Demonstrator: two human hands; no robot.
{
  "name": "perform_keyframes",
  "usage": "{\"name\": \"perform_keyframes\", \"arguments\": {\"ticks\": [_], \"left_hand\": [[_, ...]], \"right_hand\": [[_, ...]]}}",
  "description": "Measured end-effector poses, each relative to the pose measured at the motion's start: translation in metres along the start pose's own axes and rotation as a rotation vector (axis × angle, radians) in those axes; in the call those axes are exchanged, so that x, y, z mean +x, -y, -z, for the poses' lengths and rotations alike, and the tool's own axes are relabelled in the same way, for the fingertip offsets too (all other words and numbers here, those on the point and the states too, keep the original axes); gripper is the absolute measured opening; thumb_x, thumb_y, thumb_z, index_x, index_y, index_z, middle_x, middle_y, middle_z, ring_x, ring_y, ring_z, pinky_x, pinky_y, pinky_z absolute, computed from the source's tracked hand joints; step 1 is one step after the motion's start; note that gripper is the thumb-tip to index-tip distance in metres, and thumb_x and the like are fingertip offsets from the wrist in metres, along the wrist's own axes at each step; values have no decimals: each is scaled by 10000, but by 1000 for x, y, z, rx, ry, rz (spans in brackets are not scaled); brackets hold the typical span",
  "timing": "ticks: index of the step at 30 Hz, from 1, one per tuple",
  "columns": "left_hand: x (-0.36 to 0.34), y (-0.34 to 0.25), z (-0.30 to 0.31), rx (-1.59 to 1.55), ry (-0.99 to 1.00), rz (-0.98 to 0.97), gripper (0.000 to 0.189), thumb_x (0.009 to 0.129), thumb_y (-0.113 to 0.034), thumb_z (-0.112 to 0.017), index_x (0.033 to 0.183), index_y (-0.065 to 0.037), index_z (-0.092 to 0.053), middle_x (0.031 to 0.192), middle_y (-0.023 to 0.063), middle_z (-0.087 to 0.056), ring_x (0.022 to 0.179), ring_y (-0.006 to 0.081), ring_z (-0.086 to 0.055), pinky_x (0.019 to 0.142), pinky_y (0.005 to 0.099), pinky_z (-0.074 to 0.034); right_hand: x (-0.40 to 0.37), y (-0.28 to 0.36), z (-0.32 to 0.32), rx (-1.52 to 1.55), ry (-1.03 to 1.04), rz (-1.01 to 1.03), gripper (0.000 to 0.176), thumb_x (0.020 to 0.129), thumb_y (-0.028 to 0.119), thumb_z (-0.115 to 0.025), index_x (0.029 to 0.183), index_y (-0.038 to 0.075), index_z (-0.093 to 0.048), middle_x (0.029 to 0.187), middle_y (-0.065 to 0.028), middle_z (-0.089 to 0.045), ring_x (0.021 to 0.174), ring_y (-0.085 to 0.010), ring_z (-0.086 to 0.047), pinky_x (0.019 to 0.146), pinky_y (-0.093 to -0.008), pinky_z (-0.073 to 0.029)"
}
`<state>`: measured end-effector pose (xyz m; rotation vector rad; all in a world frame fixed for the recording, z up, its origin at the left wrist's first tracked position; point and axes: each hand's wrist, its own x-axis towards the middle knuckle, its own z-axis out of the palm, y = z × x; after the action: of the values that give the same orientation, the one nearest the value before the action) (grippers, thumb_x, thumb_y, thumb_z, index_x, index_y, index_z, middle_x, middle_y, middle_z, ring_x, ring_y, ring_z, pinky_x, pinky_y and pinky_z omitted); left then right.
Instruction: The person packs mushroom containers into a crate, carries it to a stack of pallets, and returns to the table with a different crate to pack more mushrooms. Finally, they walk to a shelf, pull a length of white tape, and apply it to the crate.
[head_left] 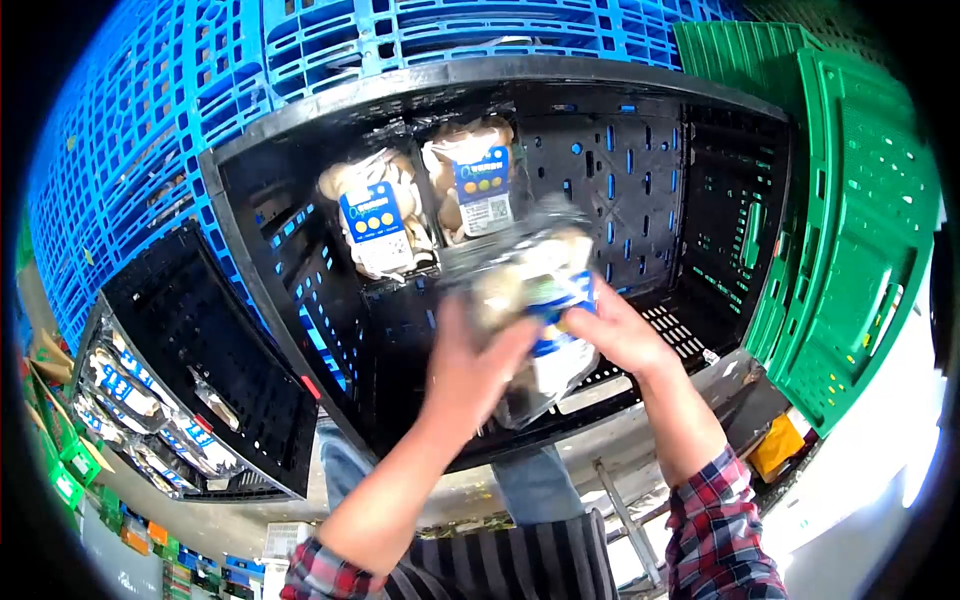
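Between my two hands is a plastic-wrapped pack of mushrooms (pixel 535 300) with a blue label, smeared by motion. My left hand (pixel 470 360) grips its left side and my right hand (pixel 622 328) its right side, thumbs over the top. The pack is above a large black crate (pixel 640 180) with slotted walls. Inside that crate, a mushroom pack (pixel 375 212) with a blue and white label lies at the left. Beside it, to the right, lies a second wrapped pack (pixel 470 178), its lower edge close to the held one.
Blue slatted plastic crates (pixel 330 35) stand behind the black crate. At the right is a green crate (pixel 860 220). A smaller black crate (pixel 215 340) at lower left holds several labelled mushroom packs. A yellow object (pixel 778 447) lies at lower right.
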<state>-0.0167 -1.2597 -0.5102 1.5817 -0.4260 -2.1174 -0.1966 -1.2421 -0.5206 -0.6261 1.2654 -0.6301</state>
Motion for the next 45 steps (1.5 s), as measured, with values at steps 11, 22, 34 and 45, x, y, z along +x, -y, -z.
{"name": "perform_keyframes", "arguments": {"ticks": [11,22,34,45], "left_hand": [[-141,-8,116,612,92,-594,454,673,-142,-693,1078,-5,-537,967,122,-580,874,275,-540,788,358,-419],[-286,30,593,1130,-1321,-328,286,885,-199,-471,1057,30,-475,998,203,-504,901,337,-493,812,404,-389],[-272,34,734,1122,-1382,194,402,875,-355,-389,1113,-82,-564,1039,203,-562,967,361,-473,855,439,-369],[-279,43,759,559,-1330,-20,652,695,-392,-718,1072,78,-469,995,182,-560,944,233,-538,829,330,-427]], "right_hand": [[126,-34,76,-668,-478,-108,570,803,416,-588,1163,-5,-454,1024,-115,-576,907,-182,-544,797,-307,-429],[7,84,-224,-641,-314,606,146,892,127,-441,959,7,-491,827,-72,-517,720,-142,-509,714,-243,-428],[54,-141,-707,-1081,513,125,351,827,335,-520,842,-16,-527,766,-202,-590,742,-371,-582,629,-433,-460],[-13,4,-483,-826,520,172,72,750,13,-589,756,-1,-519,939,-119,-500,867,-223,-498,775,-326,-390]]}}
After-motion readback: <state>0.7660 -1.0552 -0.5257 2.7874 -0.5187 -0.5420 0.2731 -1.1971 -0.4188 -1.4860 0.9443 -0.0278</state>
